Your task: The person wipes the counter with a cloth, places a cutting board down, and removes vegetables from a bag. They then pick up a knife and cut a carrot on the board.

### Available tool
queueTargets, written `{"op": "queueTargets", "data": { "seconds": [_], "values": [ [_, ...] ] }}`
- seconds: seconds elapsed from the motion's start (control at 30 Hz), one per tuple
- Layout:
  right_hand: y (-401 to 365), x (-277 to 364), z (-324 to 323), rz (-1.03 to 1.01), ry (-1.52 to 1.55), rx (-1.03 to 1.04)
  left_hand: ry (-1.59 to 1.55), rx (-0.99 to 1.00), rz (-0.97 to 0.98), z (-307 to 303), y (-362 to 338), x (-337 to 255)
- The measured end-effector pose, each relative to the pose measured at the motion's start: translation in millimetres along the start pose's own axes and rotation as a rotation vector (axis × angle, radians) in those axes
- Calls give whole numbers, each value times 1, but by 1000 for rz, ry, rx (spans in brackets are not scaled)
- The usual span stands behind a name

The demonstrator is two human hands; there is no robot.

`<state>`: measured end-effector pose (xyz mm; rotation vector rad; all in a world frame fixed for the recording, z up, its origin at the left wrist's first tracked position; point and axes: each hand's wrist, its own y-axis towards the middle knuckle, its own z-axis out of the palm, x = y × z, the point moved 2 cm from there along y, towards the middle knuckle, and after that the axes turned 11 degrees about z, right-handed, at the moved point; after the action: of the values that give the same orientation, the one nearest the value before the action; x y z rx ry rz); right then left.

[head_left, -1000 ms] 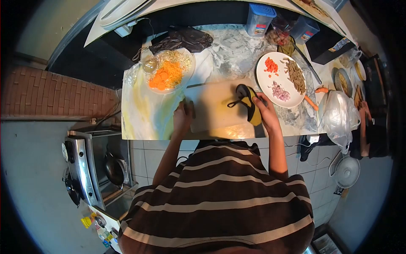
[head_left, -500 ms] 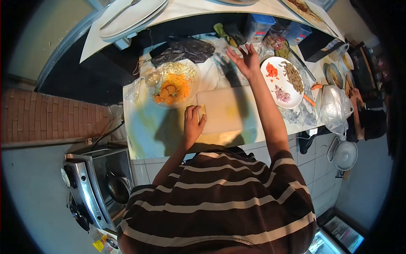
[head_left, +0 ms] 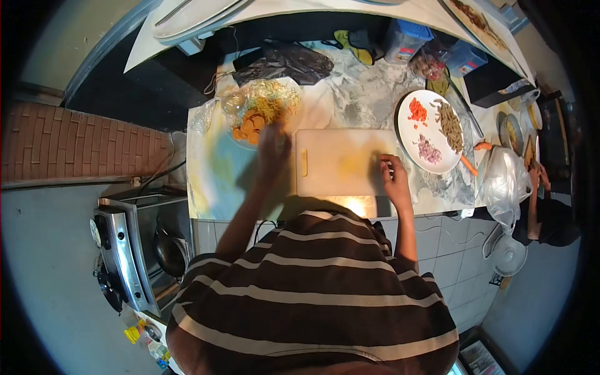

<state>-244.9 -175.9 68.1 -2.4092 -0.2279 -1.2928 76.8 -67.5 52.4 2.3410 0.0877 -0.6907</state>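
Note:
My left hand, smeared by motion, is between the cutting board and the plate of food on the left, overlapping the plate's lower right side. Round orange slices, orange shreds and pale green shreds lie on that plate. At the board's right edge is my right hand, its fingers loosely bent and apart from the thumb, with nothing seen between them. The board is pale, with a yellow stain in its middle and a handle slot on the left.
Right of the board, a white plate bears red bits, chopped purple onion and green-brown pieces. Carrots and a white plastic bag lie beyond. A black bag sits at the back. Another person's hands show far right.
My right hand has come down from above the table's back to the board's right edge. My left hand has left the board's handle side and moved up and left toward the food plate.

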Motion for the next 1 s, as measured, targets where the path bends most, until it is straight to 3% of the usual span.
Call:
{"op": "queueTargets", "data": {
  "seconds": [0.07,0.13,0.23,0.3,0.37,0.43,0.47,0.53,0.57,0.6,0.67,0.7,0.77,0.8,0.87,0.9,0.97,1.0],
  "values": [
    [-4,1,0,-67,-66,4,173,-50,43,8,55,24],
    [0,-3,2,-179,-106,63,217,52,141,-1,118,32],
    [-2,9,-2,-330,-186,87,478,90,35,9,167,71],
    [2,4,-4,-337,-119,113,735,316,-159,17,186,110],
    [5,1,-7,-319,-87,133,854,479,-257,21,195,130],
    [8,-2,-12,-300,-81,133,860,771,-311,29,204,151],
    [10,-4,-15,-272,-70,142,871,773,-307,33,201,157],
    [14,-5,-20,-235,-50,161,866,579,-172,35,193,158],
    [16,-5,-21,-235,-45,171,874,584,-179,36,193,162],
    [18,-4,-23,-220,-49,192,667,444,-265,37,196,163],
    [28,0,-25,-213,-56,221,341,157,-335,34,206,134],
    [34,5,-25,-275,-60,212,347,155,-341,30,215,120],
    [44,16,-25,-333,-67,212,360,126,-104,24,229,94],
    [52,29,-25,-358,-67,207,361,124,-114,21,235,80],
    [70,51,-31,-397,-107,192,81,151,156,16,254,42],
    [80,65,-35,-400,-109,190,80,148,157,14,261,22],
    [101,98,-42,-516,33,156,-170,275,239,12,267,-24],
    [115,108,-42,-448,151,145,-194,325,271,12,266,-41]
  ]
}}
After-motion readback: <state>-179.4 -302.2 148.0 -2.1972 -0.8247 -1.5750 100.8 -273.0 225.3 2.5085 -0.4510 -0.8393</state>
